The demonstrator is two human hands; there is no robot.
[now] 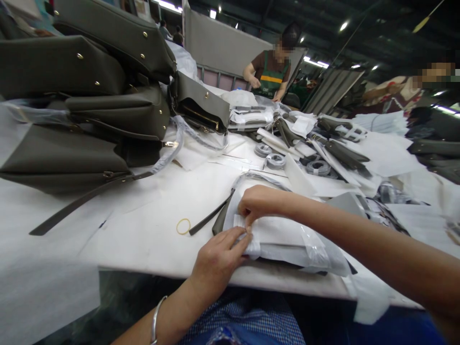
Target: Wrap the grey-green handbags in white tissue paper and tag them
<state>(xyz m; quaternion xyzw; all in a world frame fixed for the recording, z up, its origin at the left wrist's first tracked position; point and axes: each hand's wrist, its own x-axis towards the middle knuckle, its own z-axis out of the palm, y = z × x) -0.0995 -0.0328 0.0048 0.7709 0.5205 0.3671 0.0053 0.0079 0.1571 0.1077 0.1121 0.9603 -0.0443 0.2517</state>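
A dark olive bag wrapped in white paper and clear film [280,235] lies flat near the table's front edge. My left hand [221,249], with a silver bangle on its wrist, rests at the wrapping's left edge, fingers pressed together on it. Just above, my right hand [257,203] reaches in from the right, its fingers curled and pinching the wrapping beside the left fingertips. A wrapped strap [258,177] curves behind the bag. To the left lie a dark strap end [206,219] and a yellow rubber band [183,226].
Stacked olive bags [72,158] fill the left of the white table [143,244]. Rolled straps [276,161], white sheets and bag parts cover the back right. A person in a green apron [271,76] stands across the table; another person is at far right.
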